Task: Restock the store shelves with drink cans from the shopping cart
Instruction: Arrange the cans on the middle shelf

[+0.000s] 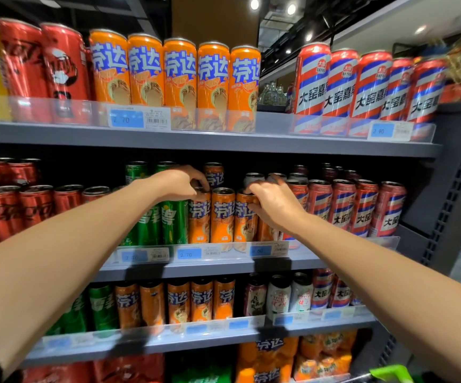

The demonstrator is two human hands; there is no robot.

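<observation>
Both forearms reach to the middle shelf, where my left hand and right hand each grip an orange Fanta can, apparently seating them in the front row.

Orange cans with blue-and-white lettering under my hands; green cans to their left, white lettering; red cans further left; red cans with blue-and-white diagonal stripes to the right, black characters; grey shelves; blue price tags.
</observation>
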